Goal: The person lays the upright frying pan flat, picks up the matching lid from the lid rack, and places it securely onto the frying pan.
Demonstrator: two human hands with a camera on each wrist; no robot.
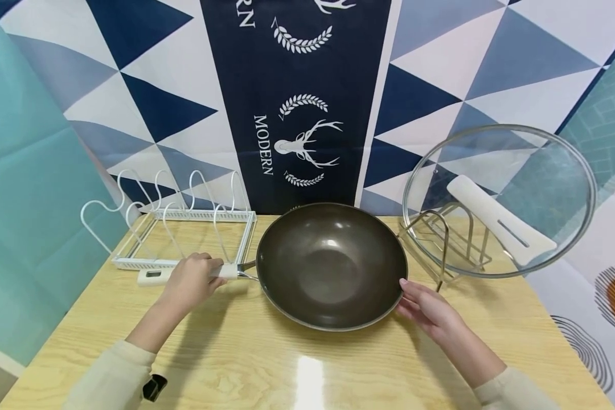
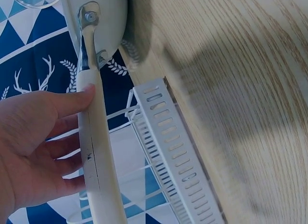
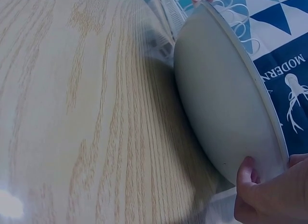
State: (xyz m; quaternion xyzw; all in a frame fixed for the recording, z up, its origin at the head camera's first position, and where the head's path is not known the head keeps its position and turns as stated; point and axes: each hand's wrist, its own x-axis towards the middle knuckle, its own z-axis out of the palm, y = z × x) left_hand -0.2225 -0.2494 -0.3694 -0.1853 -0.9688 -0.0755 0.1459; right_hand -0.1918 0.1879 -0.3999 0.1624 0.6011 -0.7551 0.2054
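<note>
A wok (image 1: 330,267), dark brown inside and pale outside, is at the middle of the table. My left hand (image 1: 192,279) grips its cream handle (image 2: 98,151), with the thumb on one side and the fingers around the other in the left wrist view. On the opposite side, my right hand (image 1: 433,313) pinches the rim, thumb on the edge and fingers underneath against the pale outer wall (image 3: 221,94). The wok's inside faces up and toward the head camera. A shadow lies beside its underside; whether it touches the table cannot be told.
A white wire rack (image 1: 164,214) with upright loops stands behind the left hand. At right, a glass lid (image 1: 543,171) with a cream handle leans in a metal wire stand (image 1: 445,250), close to the right hand. A patterned cloth (image 1: 307,68) covers the wall behind the wooden table (image 1: 256,364).
</note>
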